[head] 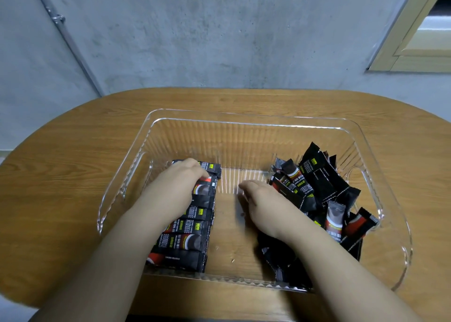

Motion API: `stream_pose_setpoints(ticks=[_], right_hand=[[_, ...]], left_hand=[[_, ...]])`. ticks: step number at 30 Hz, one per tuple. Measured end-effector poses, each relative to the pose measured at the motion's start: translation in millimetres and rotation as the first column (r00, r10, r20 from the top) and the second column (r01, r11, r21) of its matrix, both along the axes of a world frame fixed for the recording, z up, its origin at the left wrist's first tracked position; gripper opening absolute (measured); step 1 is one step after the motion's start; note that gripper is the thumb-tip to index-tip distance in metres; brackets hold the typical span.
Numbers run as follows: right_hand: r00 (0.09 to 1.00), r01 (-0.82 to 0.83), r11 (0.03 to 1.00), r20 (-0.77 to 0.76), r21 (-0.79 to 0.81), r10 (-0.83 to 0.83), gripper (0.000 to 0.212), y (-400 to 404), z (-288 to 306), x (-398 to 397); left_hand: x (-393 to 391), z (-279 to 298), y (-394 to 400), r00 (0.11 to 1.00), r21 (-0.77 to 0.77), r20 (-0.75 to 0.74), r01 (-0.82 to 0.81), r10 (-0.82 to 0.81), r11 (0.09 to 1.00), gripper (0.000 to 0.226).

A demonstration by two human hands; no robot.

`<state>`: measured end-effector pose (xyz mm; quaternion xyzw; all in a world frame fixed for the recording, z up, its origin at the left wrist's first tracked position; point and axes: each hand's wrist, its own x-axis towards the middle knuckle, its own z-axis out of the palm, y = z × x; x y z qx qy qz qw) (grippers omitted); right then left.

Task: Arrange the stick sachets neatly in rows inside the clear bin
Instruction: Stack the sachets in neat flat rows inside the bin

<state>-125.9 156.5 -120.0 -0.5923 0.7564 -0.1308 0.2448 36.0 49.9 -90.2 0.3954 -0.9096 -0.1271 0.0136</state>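
Note:
A clear ribbed plastic bin [244,124] stands on the wooden table. Along its left side lies a neat row of black stick sachets [192,233], side by side. My left hand [180,177] rests on the far end of that row, fingers curled down onto the sachets. A loose heap of black sachets [317,187] fills the right side of the bin. My right hand [261,199] lies at the heap's left edge, fingers bent down toward the bin floor; its fingertips are hidden, so any hold there is not visible.
The oval wooden table [73,138] ends at a grey concrete wall [195,40] behind the bin. A bare strip of bin floor [227,236] lies between the row and the heap. A pale door frame [415,40] shows at the upper right.

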Motion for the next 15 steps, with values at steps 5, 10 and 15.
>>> stream_pose_setpoints(ticks=[5,10,15], right_hand=[[0.977,0.184,0.982,0.114,-0.047,-0.178,0.048,-1.4,7.5,-4.7],[0.985,0.174,0.985,0.014,0.016,-0.175,0.044,1.3,16.9,-11.2],[0.921,-0.106,0.965,-0.343,0.238,0.186,0.026,7.5,25.4,-8.0]], left_hand=[[6.7,-6.3,24.4,0.977,-0.008,-0.19,0.1,-0.1,0.995,0.053],[24.8,-7.0,52.2,0.946,-0.095,-0.248,0.189,-0.207,0.977,0.033],[48.1,-18.2,43.4,0.976,-0.219,-0.209,0.015,-0.062,0.976,0.053]])
